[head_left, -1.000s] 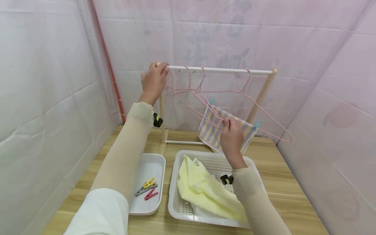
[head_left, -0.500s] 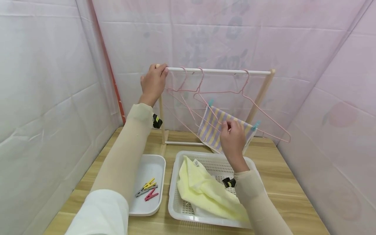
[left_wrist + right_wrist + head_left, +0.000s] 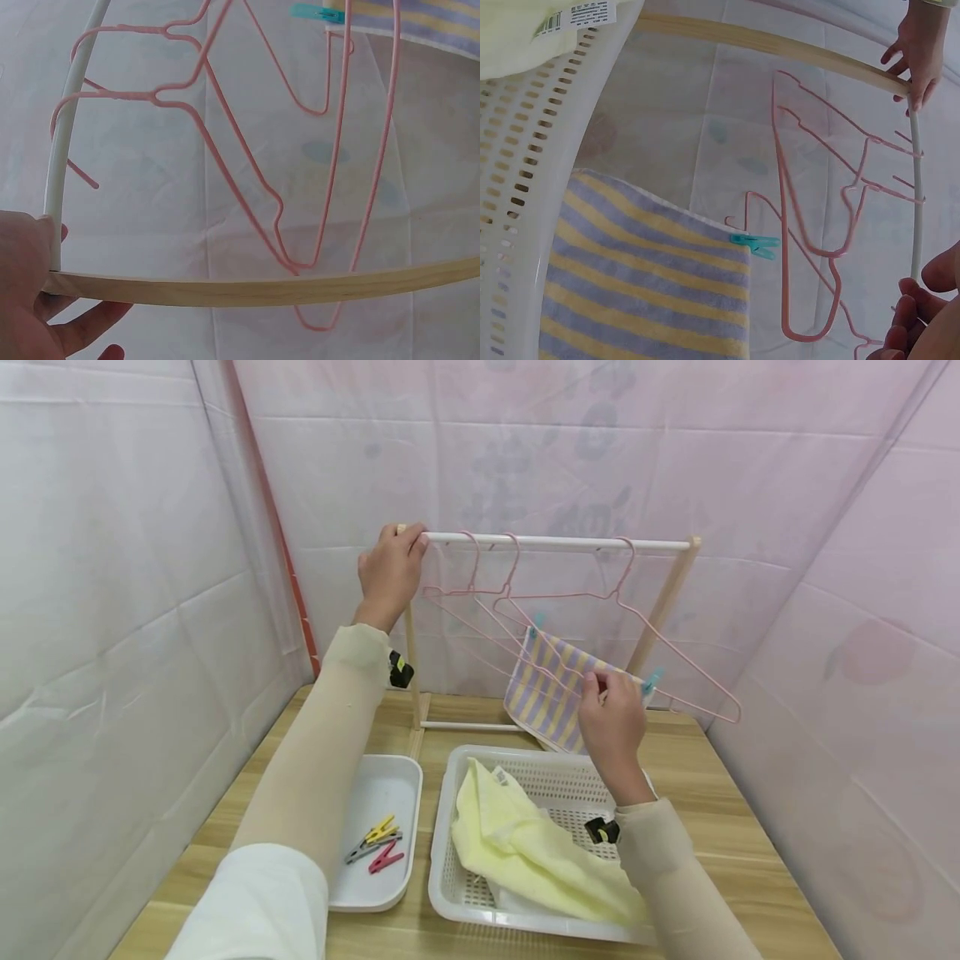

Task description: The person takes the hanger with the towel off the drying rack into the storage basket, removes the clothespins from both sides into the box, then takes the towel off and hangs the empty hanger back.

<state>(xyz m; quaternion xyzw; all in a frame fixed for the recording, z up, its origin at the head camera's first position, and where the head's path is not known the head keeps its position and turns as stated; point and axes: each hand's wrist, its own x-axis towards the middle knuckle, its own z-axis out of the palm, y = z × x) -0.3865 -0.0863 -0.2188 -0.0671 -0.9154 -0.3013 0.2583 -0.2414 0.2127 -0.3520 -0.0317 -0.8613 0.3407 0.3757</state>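
My left hand [image 3: 392, 568] grips the top left corner of a small clothes rack, where the white rail [image 3: 555, 541] meets the wooden post [image 3: 225, 291]. Three pink wire hangers hang from the rail: two close together on the left, a third hanger [image 3: 678, 652] farther right. A purple-and-yellow striped towel [image 3: 652, 262] is clipped to the third with teal clothespins [image 3: 754, 244]. My right hand [image 3: 612, 722] is raised in front of the towel, near the lower ends of the left hangers [image 3: 810, 337]. Its fingers are loosely curled, with nothing between them and the thumb.
A white perforated basket [image 3: 442, 860] below the rack holds a crumpled pale yellow cloth [image 3: 525, 843]. Left of it stands a white tray [image 3: 390, 889] with several clothespins [image 3: 384, 857]. White sheeting walls surround the wooden table [image 3: 735, 827].
My right hand has let go of a hanger and moved a little to the right. The left hangers swung left, then partly back. My left hand stays on the rack.
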